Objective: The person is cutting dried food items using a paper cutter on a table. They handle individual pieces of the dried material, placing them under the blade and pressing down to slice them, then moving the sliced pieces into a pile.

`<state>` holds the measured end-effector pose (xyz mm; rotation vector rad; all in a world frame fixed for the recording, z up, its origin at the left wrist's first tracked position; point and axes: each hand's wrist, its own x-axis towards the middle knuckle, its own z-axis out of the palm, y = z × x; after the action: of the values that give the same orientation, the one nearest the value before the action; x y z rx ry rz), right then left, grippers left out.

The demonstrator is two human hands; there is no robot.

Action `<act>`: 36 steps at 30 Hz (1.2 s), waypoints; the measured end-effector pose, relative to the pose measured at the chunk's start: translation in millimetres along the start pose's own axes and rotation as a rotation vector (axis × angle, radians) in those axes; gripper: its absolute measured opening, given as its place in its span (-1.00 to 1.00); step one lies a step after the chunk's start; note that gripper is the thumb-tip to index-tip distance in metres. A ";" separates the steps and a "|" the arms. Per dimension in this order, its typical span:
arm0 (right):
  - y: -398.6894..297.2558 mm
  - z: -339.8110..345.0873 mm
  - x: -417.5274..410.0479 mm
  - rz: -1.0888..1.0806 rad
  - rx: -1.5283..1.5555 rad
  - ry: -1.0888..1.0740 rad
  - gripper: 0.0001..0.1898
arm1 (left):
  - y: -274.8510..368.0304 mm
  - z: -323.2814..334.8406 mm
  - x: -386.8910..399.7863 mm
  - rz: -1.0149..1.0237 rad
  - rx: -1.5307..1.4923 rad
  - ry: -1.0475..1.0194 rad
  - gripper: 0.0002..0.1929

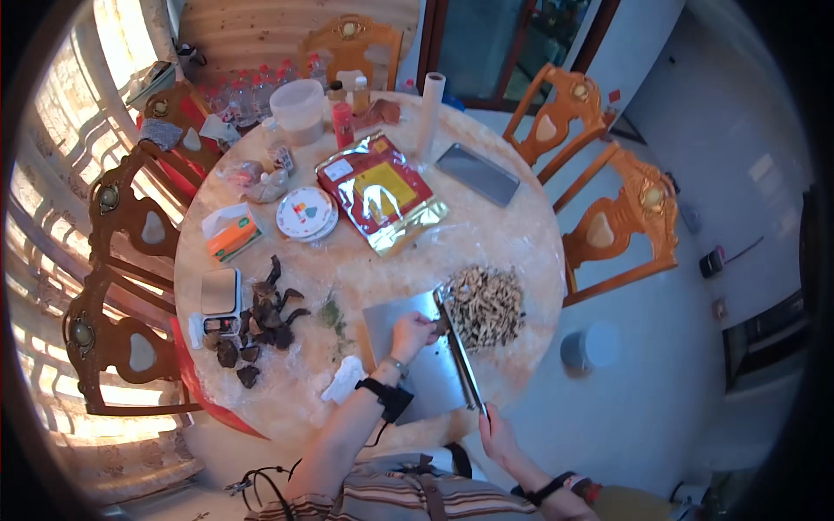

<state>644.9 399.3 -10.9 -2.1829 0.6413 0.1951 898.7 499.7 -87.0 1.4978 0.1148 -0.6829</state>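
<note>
My left hand (413,337) holds a dark brown dried piece (442,325) under the long blade of a lever cutter (461,358), above its flat metal base (417,371). My right hand (496,431) grips the handle at the blade's near end. Just beyond the blade, to the right, lies a pile of pale, dark-edged slices (485,306). Further left on the table are several whole dark brown dried chunks (270,319), some elongated and some rounded. My left fingers hide part of the held piece.
The round table (384,270) bears a small scale (221,299), crumpled white tissue (345,380), green crumbs (332,317), stacked plates (305,213), a red and gold foil bag (378,189), a grey tray (479,174) and a plastic tub (298,111). Wooden chairs (625,215) surround it; a bucket (589,346) stands on the floor.
</note>
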 end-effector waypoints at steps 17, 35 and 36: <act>-94.9 -80.4 11.5 -0.020 -0.080 -0.117 -0.76 | 13.6 10.9 -2.8 -0.039 -0.003 0.044 -0.95; -100.1 -76.3 6.7 0.068 -0.099 -0.109 -0.78 | 9.2 17.9 -2.2 -0.053 -0.047 0.036 -0.93; -90.5 -71.4 5.8 0.072 -0.100 -0.109 -0.78 | 8.8 19.3 -2.1 -0.037 -0.027 0.042 -0.94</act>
<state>690.5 390.1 94.8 -2.2285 0.6607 0.3888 894.8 481.7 -76.3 1.4872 0.1830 -0.6770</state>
